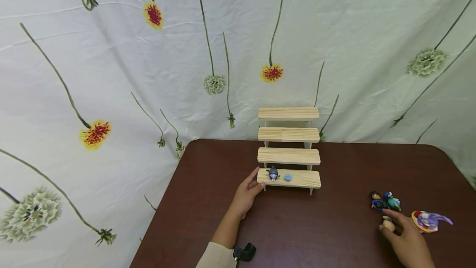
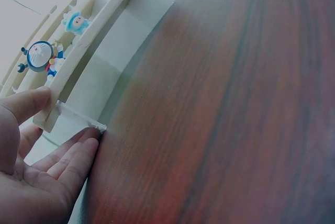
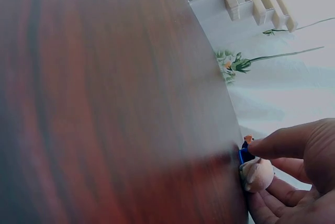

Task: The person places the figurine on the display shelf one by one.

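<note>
Where the dark brown wooden table [image 1: 327,226] meets the flower-printed backdrop cloth [image 1: 111,73], a pale four-step wooden display stand [image 1: 289,149] rises in tiers. Only its bottom step holds anything: a small round-headed blue-and-white cat figurine [image 1: 273,173] and, just beside it to the right, a smaller light-blue figurine [image 1: 288,177]. The three upper steps carry nothing.

The left hand [image 1: 248,193] rests against the left end of the bottom step, thumb on the plank's edge and fingers lying straight along the table under it; it grips nothing. In the left wrist view the thumb [image 2: 29,103] touches the plank end, and the cat figurine [image 2: 39,56] stands just beyond it.

At the table's right side, well apart from the stand, the right hand [image 1: 407,241] pinches a small tan, rounded figurine [image 1: 388,223] between thumb and fingers, low against the tabletop. The right wrist view shows that pale piece [image 3: 256,174] at the fingertips, with a blue bit behind it that is too hidden to identify. Near the hand lie a dark-haired figurine in blue [image 1: 377,201], a teal-and-yellow figurine [image 1: 392,202] touching it, and a purple-and-white figurine on a red-rimmed base [image 1: 429,221].

No writing or labels can be read. A black strap clip [image 1: 244,252] sits at the left sleeve, and the right forearm is cut off by the frame.
</note>
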